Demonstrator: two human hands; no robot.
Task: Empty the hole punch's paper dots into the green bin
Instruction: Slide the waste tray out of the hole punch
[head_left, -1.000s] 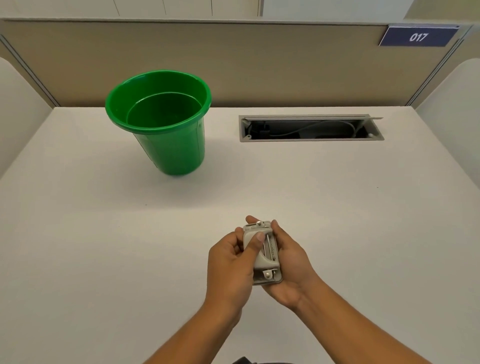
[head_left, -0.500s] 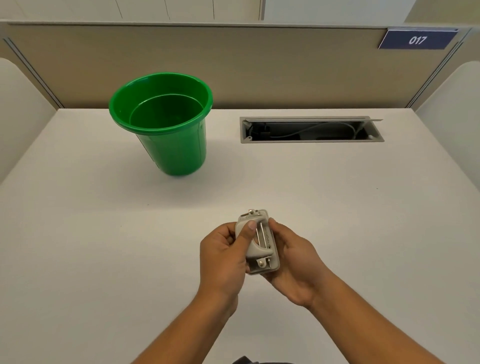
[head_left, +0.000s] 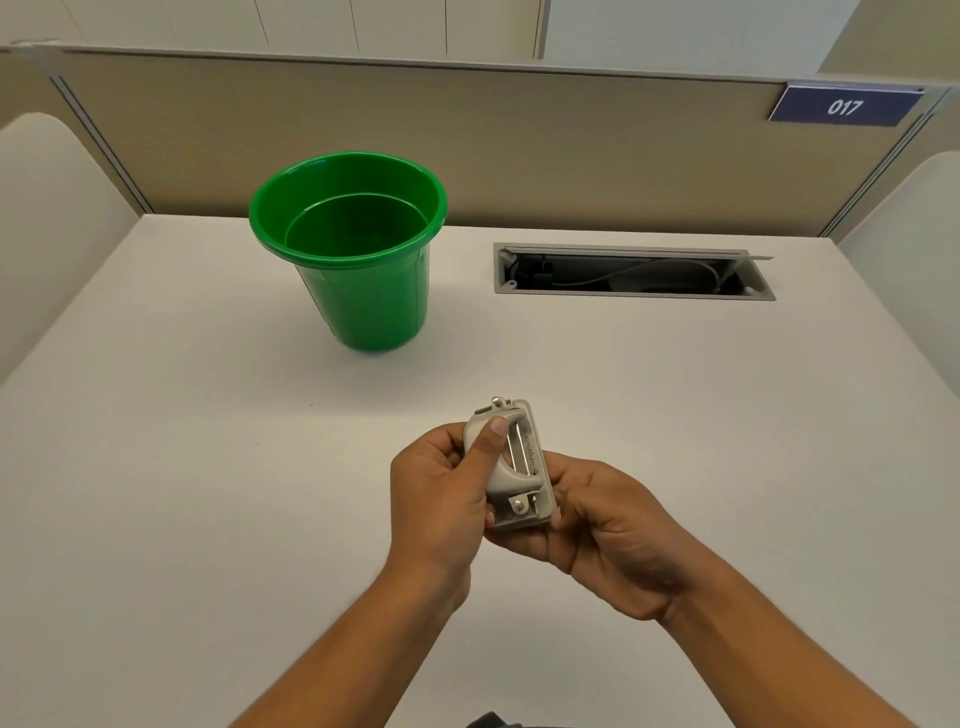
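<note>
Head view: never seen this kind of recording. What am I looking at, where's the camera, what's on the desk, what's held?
There is no robot here. A person wears a wide-angle camera on the head, and it looks forward and down, so both forearms reach in from the bottom edge. This single picture is that head view.

The left hand and right hand together hold a small grey hole punch above the white desk; the left thumb lies on its top.

A green bin stands upright on the desk, farther away and to the left; no paper dots show in it. To the right at the back, a cable slot is set into the desk. A beige partition behind carries a sign reading 017.
</note>
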